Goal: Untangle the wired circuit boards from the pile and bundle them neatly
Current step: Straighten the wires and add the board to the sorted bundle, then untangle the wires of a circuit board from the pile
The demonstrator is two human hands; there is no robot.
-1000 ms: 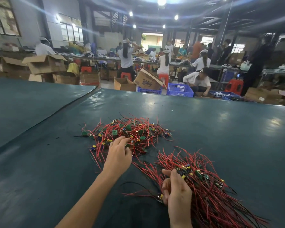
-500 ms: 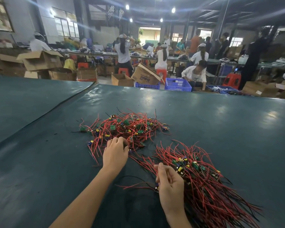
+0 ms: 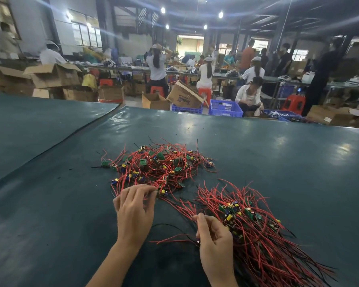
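A tangled pile (image 3: pixel 158 164) of small green circuit boards with red and black wires lies on the dark green table (image 3: pixel 278 162). To its right and nearer me spreads a straighter bundle (image 3: pixel 255 228) of the same boards, wires fanned toward the lower right. My left hand (image 3: pixel 135 210) reaches to the pile's near edge, fingertips pinching a small board with red wires there. My right hand (image 3: pixel 214 239) sits at the bundle's left side, fingers curled, pinching the end of a red wire that runs leftward.
The table's far edge (image 3: pixel 216 117) runs across the view. A seam (image 3: pixel 75 137) separates a second mat at the left. Beyond stand cardboard boxes (image 3: pixel 54 75), blue crates (image 3: pixel 224 108), red stools and several people at other tables.
My left hand has drawn back slightly to the pile's near edge and pinched a board. My right hand has shifted a little along the bundle's left side, still holding a wire.
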